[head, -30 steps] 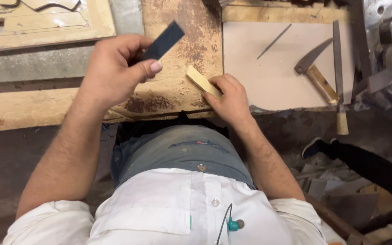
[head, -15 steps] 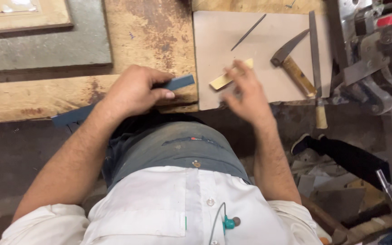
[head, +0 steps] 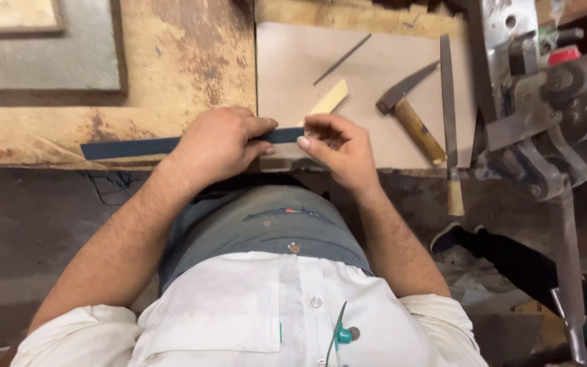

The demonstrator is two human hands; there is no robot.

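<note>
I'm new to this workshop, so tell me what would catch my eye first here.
First, the two hands at the bench edge: the left hand and right hand hold a long dark blue strip lying flat along it. Right of them, on a pale board, lie a hammer and a long file, with a metal vise at far right.

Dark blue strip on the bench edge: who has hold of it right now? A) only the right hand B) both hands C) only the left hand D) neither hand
B: the left hand covers the dark blue strip near its middle, and the right hand pinches its right end, with the pale wooden stick also in that hand.
</note>
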